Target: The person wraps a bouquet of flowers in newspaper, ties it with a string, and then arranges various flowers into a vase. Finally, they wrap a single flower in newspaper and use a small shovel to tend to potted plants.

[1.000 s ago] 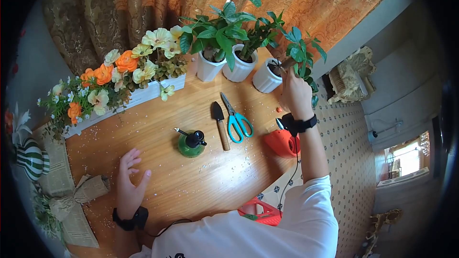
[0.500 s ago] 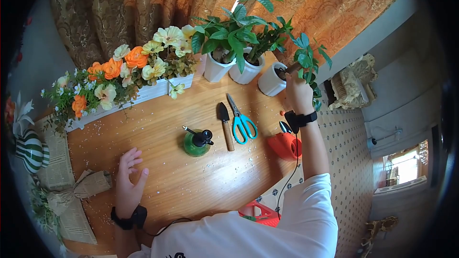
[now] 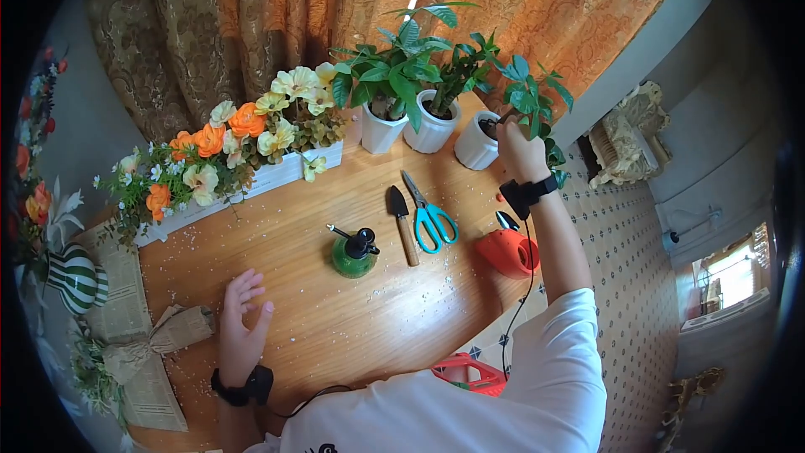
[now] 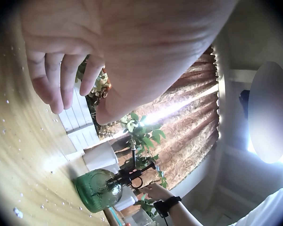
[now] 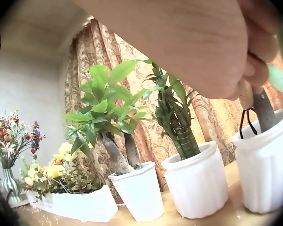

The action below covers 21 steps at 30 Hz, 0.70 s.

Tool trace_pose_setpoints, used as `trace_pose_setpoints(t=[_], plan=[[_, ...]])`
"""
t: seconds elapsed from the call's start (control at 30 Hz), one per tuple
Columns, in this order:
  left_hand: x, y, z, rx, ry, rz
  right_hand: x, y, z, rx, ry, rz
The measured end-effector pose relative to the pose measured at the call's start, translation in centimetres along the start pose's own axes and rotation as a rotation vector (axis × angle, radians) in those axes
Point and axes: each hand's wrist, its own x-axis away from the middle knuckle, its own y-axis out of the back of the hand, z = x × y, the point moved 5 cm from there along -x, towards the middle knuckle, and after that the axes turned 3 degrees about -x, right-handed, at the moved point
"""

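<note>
At the rightmost white pot (image 3: 475, 149), my right hand (image 3: 521, 153) grips a small hand rake by its wooden handle (image 5: 245, 95). Its black tines (image 5: 247, 123) point down into the pot beside the plant's thick stem (image 5: 264, 112). Green leaves (image 3: 528, 99) rise above this hand, and its fingers partly cover the stem. My left hand (image 3: 245, 331) is held over the left part of the table with fingers spread loosely, holding nothing. Nearest to it stands a green glass spray bottle (image 3: 354, 256) with a black pump top.
A small trowel (image 3: 404, 226) and teal-handled scissors (image 3: 432, 222) lie mid-table. A red watering can (image 3: 508, 253) stands near the right edge. Two more potted plants (image 3: 384, 130) and a white flower box (image 3: 277, 174) line the back. White grains dot the wood.
The head view shifts slightly. My right hand stays at the rightmost pot with the hand rake, moving only a little; my left hand keeps its loose pose.
</note>
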Motion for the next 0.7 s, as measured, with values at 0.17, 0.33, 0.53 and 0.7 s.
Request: trace_pose_setpoints(t=[0.17, 0.33, 0.53, 0.7], plan=[[0.2, 0.0, 0.3, 0.016, 0.005, -0.001, -1.3, -2.5, -2.2, -0.013, -0.024, 0.007], [0.3, -0.2, 0.8, 0.018, 0.006, -0.001, -1.1, 0.2, -0.6, 0.047, -0.043, 0.118], [0.0, -0.1, 1.0, 0.037, 0.008, -0.003, -1.9, 1.5, -0.8, -0.052, 0.047, 0.025], [0.1, -0.1, 1.2, 0.034, 0.003, 0.009, -1.3, 3.3, 0.9, -0.101, -0.006, 0.062]])
